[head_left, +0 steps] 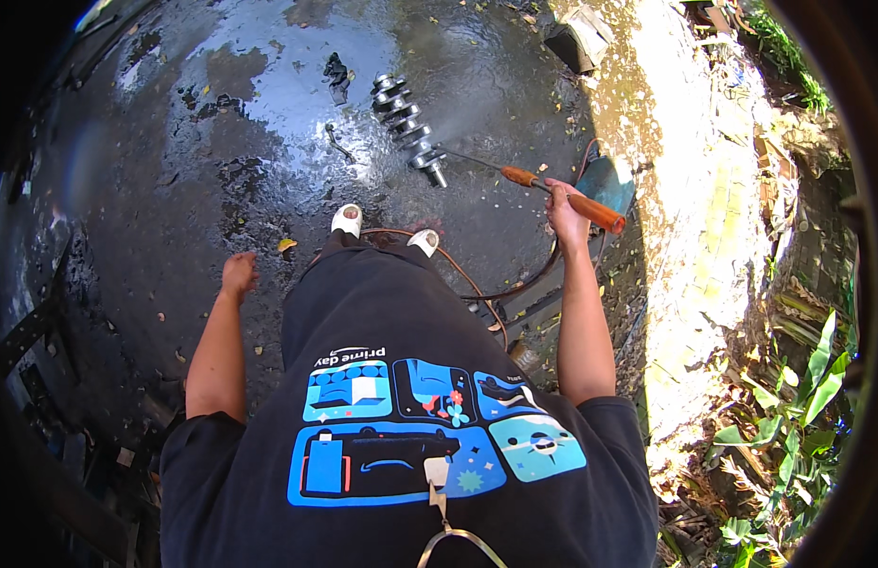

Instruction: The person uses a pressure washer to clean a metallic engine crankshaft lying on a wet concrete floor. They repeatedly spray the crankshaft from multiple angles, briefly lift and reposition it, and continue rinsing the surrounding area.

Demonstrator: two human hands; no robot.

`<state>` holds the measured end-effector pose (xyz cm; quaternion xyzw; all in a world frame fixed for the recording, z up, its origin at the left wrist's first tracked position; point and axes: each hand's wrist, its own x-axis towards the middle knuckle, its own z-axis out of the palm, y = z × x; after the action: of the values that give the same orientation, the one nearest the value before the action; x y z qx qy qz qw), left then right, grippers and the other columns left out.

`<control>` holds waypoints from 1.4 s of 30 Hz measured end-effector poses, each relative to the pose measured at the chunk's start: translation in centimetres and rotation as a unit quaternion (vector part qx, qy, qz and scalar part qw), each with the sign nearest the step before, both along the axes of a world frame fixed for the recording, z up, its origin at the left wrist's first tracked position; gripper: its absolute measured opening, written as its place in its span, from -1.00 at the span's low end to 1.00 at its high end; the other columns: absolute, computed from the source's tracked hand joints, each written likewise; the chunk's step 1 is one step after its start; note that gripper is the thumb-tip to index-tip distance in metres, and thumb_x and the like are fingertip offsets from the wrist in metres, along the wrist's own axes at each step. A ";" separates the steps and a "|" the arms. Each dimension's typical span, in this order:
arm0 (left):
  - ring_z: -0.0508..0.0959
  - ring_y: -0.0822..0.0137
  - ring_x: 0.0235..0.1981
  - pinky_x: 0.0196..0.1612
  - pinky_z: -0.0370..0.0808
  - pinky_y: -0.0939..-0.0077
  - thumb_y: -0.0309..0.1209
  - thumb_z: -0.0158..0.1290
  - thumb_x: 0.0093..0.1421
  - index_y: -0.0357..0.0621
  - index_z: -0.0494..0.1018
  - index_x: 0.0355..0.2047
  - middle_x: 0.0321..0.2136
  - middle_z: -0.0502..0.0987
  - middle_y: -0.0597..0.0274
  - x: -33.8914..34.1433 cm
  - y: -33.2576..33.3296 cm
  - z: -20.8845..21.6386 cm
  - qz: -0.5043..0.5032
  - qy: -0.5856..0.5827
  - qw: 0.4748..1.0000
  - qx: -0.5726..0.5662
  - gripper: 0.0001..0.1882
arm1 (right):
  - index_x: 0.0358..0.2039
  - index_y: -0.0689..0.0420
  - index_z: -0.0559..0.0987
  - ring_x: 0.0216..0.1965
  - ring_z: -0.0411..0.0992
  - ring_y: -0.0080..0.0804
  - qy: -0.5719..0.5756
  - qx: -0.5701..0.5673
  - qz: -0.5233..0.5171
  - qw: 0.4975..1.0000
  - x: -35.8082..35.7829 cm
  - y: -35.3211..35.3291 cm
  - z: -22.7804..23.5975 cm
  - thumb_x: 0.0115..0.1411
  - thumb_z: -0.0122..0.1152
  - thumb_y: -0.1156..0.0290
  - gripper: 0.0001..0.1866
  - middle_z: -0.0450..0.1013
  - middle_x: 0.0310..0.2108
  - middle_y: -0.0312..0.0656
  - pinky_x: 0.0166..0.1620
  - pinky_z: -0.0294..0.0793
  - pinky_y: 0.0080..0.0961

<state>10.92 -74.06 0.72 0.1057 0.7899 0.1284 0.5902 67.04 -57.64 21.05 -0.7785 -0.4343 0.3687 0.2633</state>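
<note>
My right hand (568, 214) is closed around a spray lance with orange grips (519, 176). The lance's thin metal tube points left, its tip close to the lower end of a shiny metal crankshaft (407, 125). A faint mist shows beside the crankshaft, which lies slantwise on the wet dark ground. My left hand (239, 275) hangs at my side, holding nothing, its fingers loosely bent and a little apart.
A hose (477, 284) loops behind my white shoes (347, 220). Dark metal-looking pieces (337, 76) lie left of the crankshaft. A teal object (607, 183) is behind the lance handle. Sunlit rough ground and plants (798, 426) border the right, and a box-like object (581, 40) sits at the far edge.
</note>
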 end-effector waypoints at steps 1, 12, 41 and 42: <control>0.46 0.24 -0.23 -0.20 0.38 0.21 -0.11 -0.02 0.11 -0.06 0.34 -0.06 -0.21 0.41 0.22 -0.2 0.1 0.0 -0.011 -0.010 1.000 -0.008 -0.56 | -0.28 0.15 0.60 -0.66 0.27 -0.68 -0.002 -0.004 -0.003 1.000 0.0 0.0 -0.1 0.19 -0.01 0.31 -0.74 0.33 -0.71 -0.38 -0.56 0.26 -0.66; 0.47 0.27 -0.25 -0.23 0.38 0.25 -0.09 0.00 0.10 -0.06 0.35 -0.07 -0.18 0.43 0.22 -0.5 -0.4 0.3 -0.006 -0.003 1.000 -0.001 -0.55 | -0.25 0.13 0.58 -0.71 0.22 -0.68 -0.034 0.022 0.034 0.999 -0.5 0.7 -4.3 0.22 -0.05 0.28 -0.72 0.32 -0.69 -0.39 -0.64 0.20 -0.67; 0.49 0.32 -0.34 -0.36 0.41 0.40 -0.09 0.01 0.12 -0.08 0.39 -0.10 -0.20 0.46 0.24 -1.9 -8.9 3.1 0.041 0.047 0.998 -0.004 -0.57 | -0.32 0.10 0.60 -0.21 0.48 -0.29 -0.104 0.010 0.083 0.991 0.1 5.9 -14.8 0.14 0.07 0.19 -0.72 0.53 -0.32 -0.15 -0.06 0.37 -0.44; 0.50 0.33 -0.36 -0.39 0.42 0.41 -0.09 0.01 0.13 -0.09 0.40 -0.13 -0.24 0.46 0.25 -1.8 -8.9 3.2 0.046 0.054 0.998 0.001 -0.59 | -0.32 0.11 0.60 -0.21 0.48 -0.29 -0.102 0.014 0.086 0.991 0.1 5.9 -14.9 0.14 0.08 0.18 -0.72 0.53 -0.32 -0.15 -0.06 0.37 -0.44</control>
<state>9.17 -82.95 3.89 0.0771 0.8242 0.1506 0.5404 67.12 -51.71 6.11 -0.7683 -0.5291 0.3024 0.1959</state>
